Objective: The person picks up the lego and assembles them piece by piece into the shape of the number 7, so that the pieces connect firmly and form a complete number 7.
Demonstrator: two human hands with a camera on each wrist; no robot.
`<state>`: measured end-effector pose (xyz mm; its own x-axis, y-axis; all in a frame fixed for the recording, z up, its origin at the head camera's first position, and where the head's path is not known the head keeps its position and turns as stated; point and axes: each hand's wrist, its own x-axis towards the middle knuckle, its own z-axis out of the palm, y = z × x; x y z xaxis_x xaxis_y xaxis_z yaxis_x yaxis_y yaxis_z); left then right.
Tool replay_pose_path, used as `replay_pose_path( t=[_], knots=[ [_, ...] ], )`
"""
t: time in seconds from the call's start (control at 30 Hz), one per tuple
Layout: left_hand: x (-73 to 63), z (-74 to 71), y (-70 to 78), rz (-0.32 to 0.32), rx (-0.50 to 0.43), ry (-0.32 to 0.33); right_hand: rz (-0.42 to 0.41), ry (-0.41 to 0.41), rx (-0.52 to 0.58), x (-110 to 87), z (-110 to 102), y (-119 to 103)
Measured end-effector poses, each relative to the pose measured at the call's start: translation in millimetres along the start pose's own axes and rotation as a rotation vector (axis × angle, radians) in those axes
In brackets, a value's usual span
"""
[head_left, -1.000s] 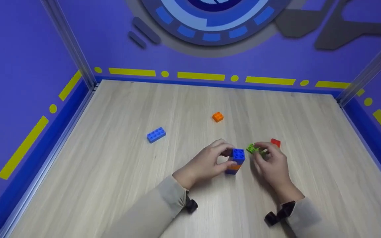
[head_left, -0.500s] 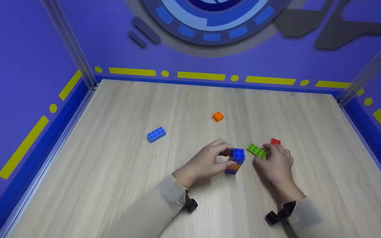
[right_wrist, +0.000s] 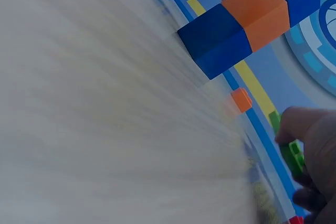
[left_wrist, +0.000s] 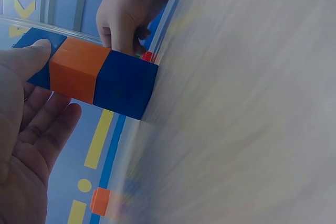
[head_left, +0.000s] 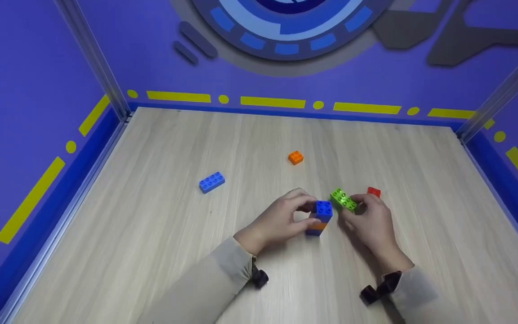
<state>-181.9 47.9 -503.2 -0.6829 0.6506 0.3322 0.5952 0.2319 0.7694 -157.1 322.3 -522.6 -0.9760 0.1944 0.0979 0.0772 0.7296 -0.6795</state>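
Observation:
In the head view my left hand (head_left: 279, 221) grips the upper part of an upright stack of blocks (head_left: 323, 208). The left wrist view shows the stack as blue, an orange block (left_wrist: 79, 71) and blue, with the thumb on the top block. My right hand (head_left: 372, 223) pinches a lime green eight-stud toy brick (head_left: 342, 200) by its near right end, just right of the stack and apart from it. That green brick (right_wrist: 292, 157) is partly hidden behind the fingers in the right wrist view.
A small red brick (head_left: 374, 192) lies just beyond the right hand. An orange four-stud brick (head_left: 295, 157) sits farther back on the wooden table (head_left: 160, 252). To the left lies a long blue brick (head_left: 212, 182). Blue-purple walls (head_left: 259, 85) border the table.
The right hand shifted its hold to the green brick's right end. Since half a second ago the brick has moved slightly left and tilted. The left hand and stack stay put.

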Motion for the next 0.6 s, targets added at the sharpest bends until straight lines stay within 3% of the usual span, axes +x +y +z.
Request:
replay_pose_path(
  t=[0.3, 0.47, 0.6],
  knots=[
    [-1.7, -0.5, -2.1, 0.038, -0.009, 0.012, -0.096, 0.069, 0.240, -5.4, 5, -10],
    [-1.1, -0.1, -3.2, 0.041, -0.010, 0.007, -0.126, 0.054, 0.344, -8.3, 3, -15],
    [-0.4, 1.1, -3.4, 0.033, -0.009, 0.002, -0.175, 0.043, 0.489, -9.3, -1, -20]
  ],
)
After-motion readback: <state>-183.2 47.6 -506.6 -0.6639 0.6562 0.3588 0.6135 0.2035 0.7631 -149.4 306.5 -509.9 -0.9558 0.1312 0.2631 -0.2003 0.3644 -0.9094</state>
